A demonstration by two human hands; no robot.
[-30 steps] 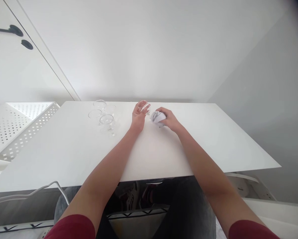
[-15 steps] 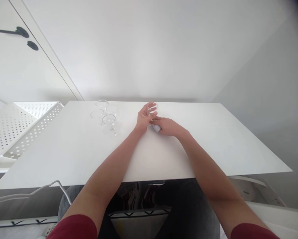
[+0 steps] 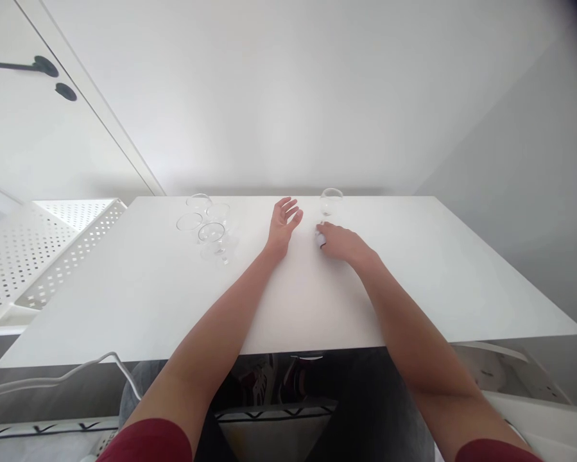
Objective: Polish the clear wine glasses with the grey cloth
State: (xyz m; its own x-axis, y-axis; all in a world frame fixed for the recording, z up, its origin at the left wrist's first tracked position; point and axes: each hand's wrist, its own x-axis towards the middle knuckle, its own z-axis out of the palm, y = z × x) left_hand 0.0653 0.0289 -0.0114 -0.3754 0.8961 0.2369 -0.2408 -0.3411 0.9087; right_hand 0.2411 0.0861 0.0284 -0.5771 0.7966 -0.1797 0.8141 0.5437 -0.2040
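My right hand (image 3: 341,242) is closed around the lower stem of a clear wine glass (image 3: 332,202), whose bowl stands up beyond the fingers. A small pale, soft-looking thing (image 3: 321,239), perhaps a bit of cloth, shows under the same fingers; its kind I cannot make out. To the left of that glass, my left hand (image 3: 283,224) rests with its side toward the table, fingers spread and holding nothing. Several more clear stemmed glasses (image 3: 212,232) stand in a close group at the back left of the white table (image 3: 138,301).
White wall rises behind the table's far edge. On the left is a white perforated rack (image 3: 9,263) beside a door with a dark handle (image 3: 45,66). A white cable (image 3: 76,367) hangs near the front left edge.
My left hand has let go of the wine glass and opened. My right hand has shifted the glass to the right, away from the left hand. The grouped glasses stay put.
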